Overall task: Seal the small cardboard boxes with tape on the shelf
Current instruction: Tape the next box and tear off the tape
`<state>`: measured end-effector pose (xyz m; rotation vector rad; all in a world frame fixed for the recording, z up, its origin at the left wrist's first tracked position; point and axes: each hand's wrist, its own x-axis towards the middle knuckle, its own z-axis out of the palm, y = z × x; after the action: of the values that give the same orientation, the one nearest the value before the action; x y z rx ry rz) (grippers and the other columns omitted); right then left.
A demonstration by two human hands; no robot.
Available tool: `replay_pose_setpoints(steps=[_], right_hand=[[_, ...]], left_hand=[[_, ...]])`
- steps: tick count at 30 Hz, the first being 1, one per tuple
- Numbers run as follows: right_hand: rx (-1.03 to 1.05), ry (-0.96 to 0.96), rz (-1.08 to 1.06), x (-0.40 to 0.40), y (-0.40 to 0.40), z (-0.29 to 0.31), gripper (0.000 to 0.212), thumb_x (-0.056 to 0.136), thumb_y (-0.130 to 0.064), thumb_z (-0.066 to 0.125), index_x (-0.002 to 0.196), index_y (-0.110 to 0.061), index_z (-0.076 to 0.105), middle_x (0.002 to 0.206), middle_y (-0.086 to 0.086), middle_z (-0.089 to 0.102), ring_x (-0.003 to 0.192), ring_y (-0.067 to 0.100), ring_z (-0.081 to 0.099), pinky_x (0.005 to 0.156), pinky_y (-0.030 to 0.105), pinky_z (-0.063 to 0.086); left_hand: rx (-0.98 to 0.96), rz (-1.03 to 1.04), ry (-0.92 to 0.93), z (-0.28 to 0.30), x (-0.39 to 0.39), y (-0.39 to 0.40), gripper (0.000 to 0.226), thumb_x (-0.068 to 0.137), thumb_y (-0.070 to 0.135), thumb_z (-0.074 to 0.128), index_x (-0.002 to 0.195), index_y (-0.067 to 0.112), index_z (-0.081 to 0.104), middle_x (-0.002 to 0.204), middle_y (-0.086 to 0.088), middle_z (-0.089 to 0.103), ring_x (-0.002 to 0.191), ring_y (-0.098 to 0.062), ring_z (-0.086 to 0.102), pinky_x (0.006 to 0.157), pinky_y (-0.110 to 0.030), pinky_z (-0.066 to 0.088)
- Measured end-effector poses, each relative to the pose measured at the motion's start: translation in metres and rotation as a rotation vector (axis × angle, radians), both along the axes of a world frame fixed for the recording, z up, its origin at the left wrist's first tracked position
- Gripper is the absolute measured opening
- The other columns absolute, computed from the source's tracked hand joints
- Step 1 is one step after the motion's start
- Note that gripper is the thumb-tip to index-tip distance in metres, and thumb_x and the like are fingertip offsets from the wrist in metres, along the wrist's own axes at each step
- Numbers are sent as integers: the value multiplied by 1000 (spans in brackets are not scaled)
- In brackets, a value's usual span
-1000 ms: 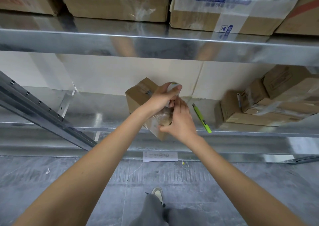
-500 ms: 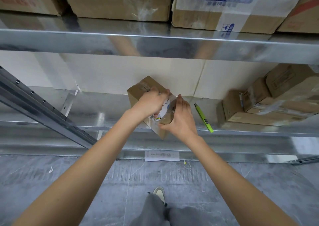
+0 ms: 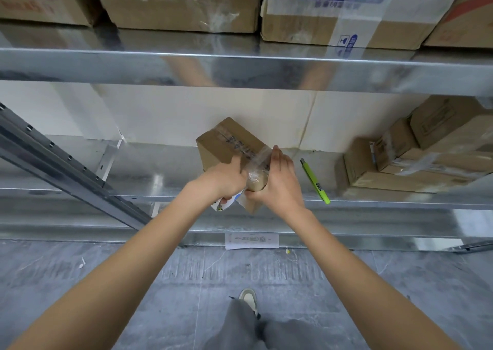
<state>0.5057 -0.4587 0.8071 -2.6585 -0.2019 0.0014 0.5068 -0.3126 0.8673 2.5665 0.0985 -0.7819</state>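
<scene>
Both bare forearms reached forward and converged, the wrists close together at the front edge of the shelf. The left hand [image 3: 226, 180] was turned knuckles-up with its fingers curled in a closed grip around a tape roll [image 3: 226, 202] that showed just below it. Just to the right of that grip, the right hand [image 3: 280, 181] stood nearly upright, fingers straight and together pointing away, thumb tucked in below.

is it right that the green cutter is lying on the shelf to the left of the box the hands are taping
Not quite. The head view shows the green cutter lying on the shelf to the right of the box, beside the right hand. The left hand holds the tape roll.
</scene>
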Motion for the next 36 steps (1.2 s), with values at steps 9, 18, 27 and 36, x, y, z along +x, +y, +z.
replay_pose_setpoints(steps=[9, 18, 27, 36], right_hand=[[-76, -94, 48, 1, -2, -3, 121, 59, -53, 79, 149, 4, 21, 148, 23, 34, 135, 36, 33, 116, 40, 25], [-375, -64, 272, 10, -19, 1, 122, 69, -80, 49, 154, -4, 5, 163, 10, -2, 150, 20, -8, 118, 52, -4], [-328, -328, 490, 6, -23, -14, 81, 88, -59, 36, 141, 2, 44, 148, 16, 43, 141, 26, 36, 119, 48, 7], [-159, -600, 533, -8, -13, -40, 43, 100, -23, 42, 134, 2, 53, 139, 18, 52, 132, 30, 48, 114, 43, 30]], left_hand=[[-134, 17, -127, -31, -29, 2, 56, 105, 39, 23, 151, 47, -7, 89, -14, 64, 68, -33, 54, 82, -41, 51], [-275, 98, -134, -31, -30, 3, 53, 105, 37, 28, 151, 49, 4, 105, -21, 66, 98, -45, 61, 81, -41, 51], [-359, 126, -157, -41, -29, 6, 53, 104, 38, 32, 149, 51, 7, 108, -27, 64, 97, -46, 61, 69, -36, 43], [-531, 191, -123, -41, -31, 12, 55, 103, 40, 38, 150, 50, 12, 104, -22, 65, 67, -34, 62, 47, -24, 43]])
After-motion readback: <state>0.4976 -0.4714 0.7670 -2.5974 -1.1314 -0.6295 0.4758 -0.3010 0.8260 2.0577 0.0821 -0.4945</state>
